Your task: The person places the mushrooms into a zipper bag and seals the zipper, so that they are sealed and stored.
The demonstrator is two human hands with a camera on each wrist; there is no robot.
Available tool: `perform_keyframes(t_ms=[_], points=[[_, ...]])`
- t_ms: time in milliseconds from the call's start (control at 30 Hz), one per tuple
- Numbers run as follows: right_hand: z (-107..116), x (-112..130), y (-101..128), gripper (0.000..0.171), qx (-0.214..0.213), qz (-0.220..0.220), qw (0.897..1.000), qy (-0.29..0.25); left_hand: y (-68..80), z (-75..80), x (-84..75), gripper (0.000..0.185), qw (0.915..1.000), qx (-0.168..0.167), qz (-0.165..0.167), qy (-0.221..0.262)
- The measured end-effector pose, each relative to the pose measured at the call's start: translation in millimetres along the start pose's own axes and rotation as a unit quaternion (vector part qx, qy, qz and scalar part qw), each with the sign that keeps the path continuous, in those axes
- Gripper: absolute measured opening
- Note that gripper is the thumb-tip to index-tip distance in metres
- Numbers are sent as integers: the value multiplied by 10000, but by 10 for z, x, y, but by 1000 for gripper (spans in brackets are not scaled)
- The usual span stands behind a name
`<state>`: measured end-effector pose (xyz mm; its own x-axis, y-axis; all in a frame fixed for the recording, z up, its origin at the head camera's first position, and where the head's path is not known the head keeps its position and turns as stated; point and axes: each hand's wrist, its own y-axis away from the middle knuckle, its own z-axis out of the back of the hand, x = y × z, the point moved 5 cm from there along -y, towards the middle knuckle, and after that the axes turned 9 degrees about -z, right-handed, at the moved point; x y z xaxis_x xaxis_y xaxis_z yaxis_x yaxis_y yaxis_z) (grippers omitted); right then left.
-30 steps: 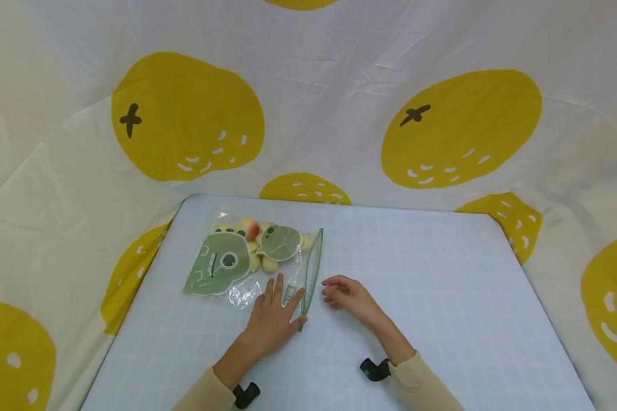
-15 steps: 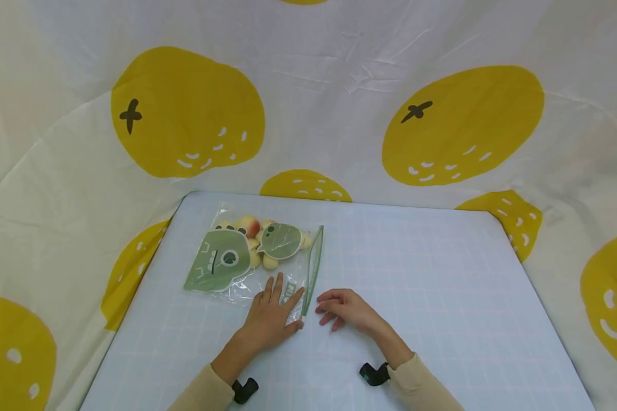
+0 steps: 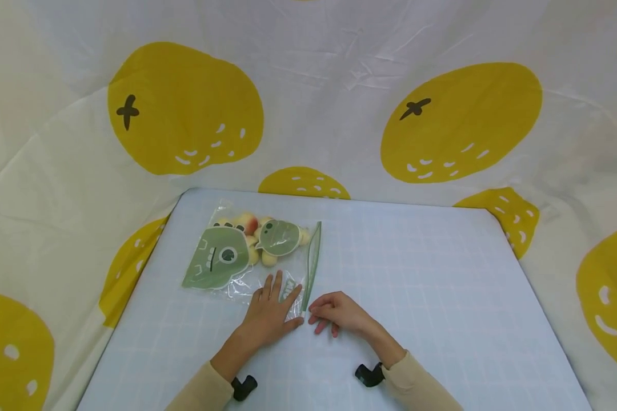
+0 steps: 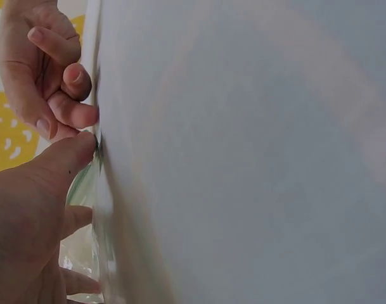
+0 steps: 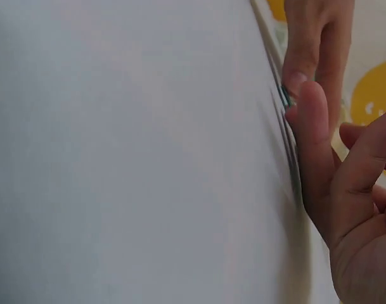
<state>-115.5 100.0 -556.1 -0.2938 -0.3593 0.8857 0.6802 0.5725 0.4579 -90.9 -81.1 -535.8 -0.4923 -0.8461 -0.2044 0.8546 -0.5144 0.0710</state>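
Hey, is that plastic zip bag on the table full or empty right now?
Not empty. The zip bag lies flat, with small yellowish round items, one partly red, inside. Left hand presses it; right hand touches its corner.

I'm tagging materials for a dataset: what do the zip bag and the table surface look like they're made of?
Zip bag: thin clear glossy plastic film, likely; contents show through, crinkled glints, green zip strip.
Table surface: matte pale blue with a faint grid, perhaps a mat; material unclear.
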Motion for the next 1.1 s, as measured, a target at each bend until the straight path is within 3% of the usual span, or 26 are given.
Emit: perform_keyframes(t_ms=[267, 467, 633, 933, 1100], points=[[-68, -30, -65, 24, 124, -110, 9980, -618, -13, -5, 2, 91, 9998, 34, -173, -54], [-81, -37, -68, 32, 236, -201, 9923, -1197, -21, -3, 14, 89, 9997, 26, -207, 96], [-66, -42, -88, 35, 178, -298, 9866, -1592, -29, 27, 9, 85, 9995, -40, -310, -66], [-55, -42, -71, 35, 64, -331, 9838, -1762, -3, 144, -80, 40, 9907, -977, -921, -200], [-35, -26, -34, 36, 1, -136, 9832, -1821, 11, 185, -108, 25, 9743, -1757, -1372, -331]])
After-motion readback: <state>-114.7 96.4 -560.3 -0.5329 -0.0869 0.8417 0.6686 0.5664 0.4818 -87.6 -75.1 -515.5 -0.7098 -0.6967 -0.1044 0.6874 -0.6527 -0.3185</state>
